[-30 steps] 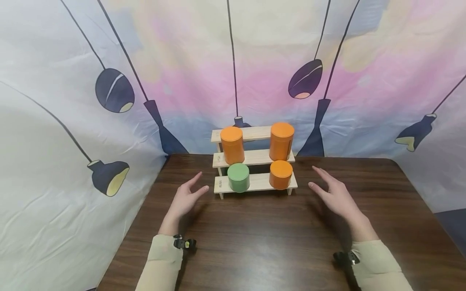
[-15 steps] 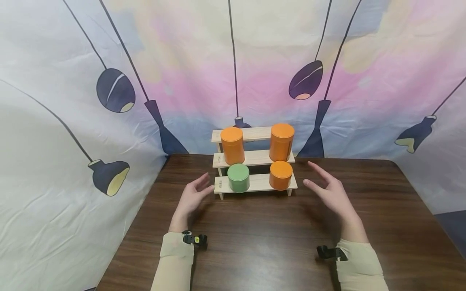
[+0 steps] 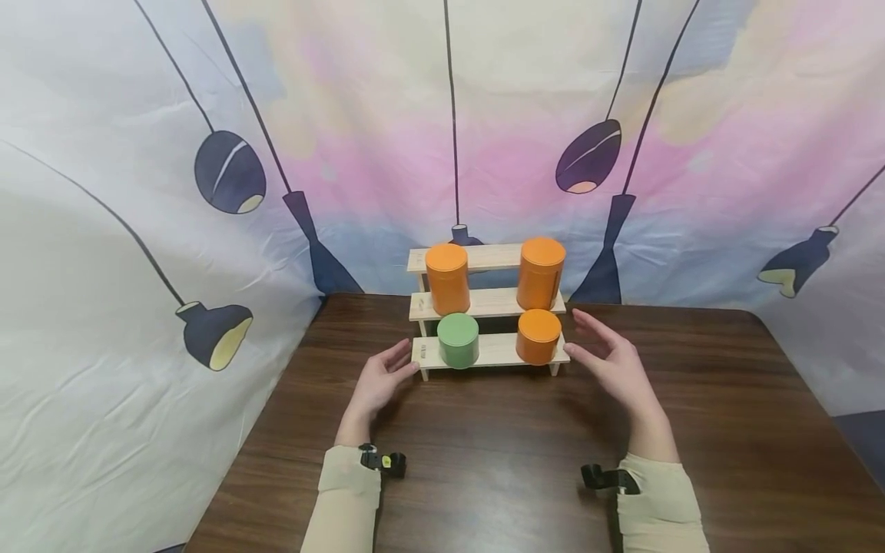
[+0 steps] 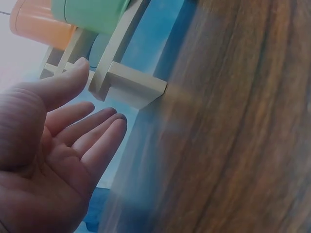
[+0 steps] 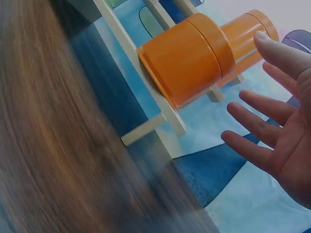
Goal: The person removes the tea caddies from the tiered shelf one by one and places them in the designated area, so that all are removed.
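Observation:
A three-tier wooden stand [image 3: 496,350] is set toward the back of the table. On its lowest step sit a short green canister [image 3: 459,341] at left and a short orange canister [image 3: 538,337] at right. Two tall orange canisters, one at left [image 3: 448,279] and one at right [image 3: 541,273], stand on the middle step. My left hand [image 3: 379,382] is beside the stand's left end, fingers relaxed and holding nothing. At the right end, my right hand [image 3: 618,370] has its fingers spread beside the stand. Whether either thumb touches the wood I cannot tell.
The dark brown wooden table [image 3: 484,461] extends in front of the stand and to both sides. Behind it hangs a cloth backdrop [image 3: 387,177] printed with lamps. A camera is strapped to each wrist.
Both hands have moved inward, from apart on either side to close beside the stand's ends. The canisters and stand have not moved on the table; the head view shifts slightly.

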A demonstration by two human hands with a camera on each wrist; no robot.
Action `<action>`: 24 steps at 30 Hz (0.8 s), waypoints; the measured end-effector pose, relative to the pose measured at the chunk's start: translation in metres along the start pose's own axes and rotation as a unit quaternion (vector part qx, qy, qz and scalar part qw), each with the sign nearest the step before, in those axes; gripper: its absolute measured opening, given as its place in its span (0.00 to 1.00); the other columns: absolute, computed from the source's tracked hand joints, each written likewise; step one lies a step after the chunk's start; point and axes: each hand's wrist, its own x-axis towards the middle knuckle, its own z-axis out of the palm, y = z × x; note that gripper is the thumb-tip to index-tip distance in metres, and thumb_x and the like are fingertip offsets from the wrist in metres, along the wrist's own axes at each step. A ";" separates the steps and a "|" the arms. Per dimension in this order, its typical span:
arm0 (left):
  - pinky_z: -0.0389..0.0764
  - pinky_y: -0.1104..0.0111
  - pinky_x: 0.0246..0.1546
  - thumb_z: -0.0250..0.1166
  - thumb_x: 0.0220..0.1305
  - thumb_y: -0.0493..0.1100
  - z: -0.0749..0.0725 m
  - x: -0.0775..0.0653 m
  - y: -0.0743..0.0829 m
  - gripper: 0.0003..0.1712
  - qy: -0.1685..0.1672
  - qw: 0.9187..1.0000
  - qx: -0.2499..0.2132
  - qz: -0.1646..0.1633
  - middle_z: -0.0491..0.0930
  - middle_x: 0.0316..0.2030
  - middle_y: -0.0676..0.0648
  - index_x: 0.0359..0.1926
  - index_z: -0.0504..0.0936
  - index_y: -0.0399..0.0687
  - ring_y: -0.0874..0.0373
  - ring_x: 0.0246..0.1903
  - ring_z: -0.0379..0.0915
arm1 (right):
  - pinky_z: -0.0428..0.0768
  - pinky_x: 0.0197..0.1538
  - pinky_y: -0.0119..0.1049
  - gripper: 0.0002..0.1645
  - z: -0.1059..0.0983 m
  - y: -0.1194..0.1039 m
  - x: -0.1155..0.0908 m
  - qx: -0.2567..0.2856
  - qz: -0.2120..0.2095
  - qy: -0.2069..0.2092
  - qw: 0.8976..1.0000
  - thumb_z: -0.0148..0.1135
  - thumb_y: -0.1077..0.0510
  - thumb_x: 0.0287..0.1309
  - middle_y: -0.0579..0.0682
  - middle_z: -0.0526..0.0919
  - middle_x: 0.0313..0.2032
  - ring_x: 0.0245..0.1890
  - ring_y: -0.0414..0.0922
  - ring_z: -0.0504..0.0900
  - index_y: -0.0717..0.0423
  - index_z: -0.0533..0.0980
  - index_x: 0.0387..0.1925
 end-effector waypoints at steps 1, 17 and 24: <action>0.75 0.53 0.71 0.71 0.74 0.40 0.001 0.000 -0.001 0.37 0.001 1.000 0.000 -0.001 0.70 0.75 0.37 0.78 0.70 0.36 0.44 0.73 0.70 | 0.81 0.67 0.50 0.43 0.002 0.000 0.001 0.003 -0.001 0.003 1.000 0.73 0.50 0.70 0.57 0.72 0.76 0.72 0.60 0.73 0.50 0.67 0.81; 0.78 0.54 0.68 0.70 0.75 0.40 0.005 0.006 -0.005 0.31 0.006 1.000 0.001 0.004 0.75 0.72 0.38 0.75 0.75 0.38 0.45 0.70 0.74 | 0.75 0.71 0.62 0.44 0.034 0.003 0.012 -0.003 -0.034 0.007 0.999 0.80 0.49 0.62 0.56 0.75 0.73 0.72 0.59 0.75 0.48 0.73 0.77; 0.77 0.57 0.69 0.70 0.74 0.41 0.007 0.007 -0.010 0.33 0.013 1.000 -0.002 -0.010 0.74 0.73 0.40 0.76 0.74 0.40 0.47 0.71 0.73 | 0.75 0.71 0.62 0.44 0.036 0.004 0.012 -0.010 -0.034 0.004 0.999 0.81 0.50 0.61 0.56 0.75 0.74 0.72 0.59 0.74 0.48 0.73 0.77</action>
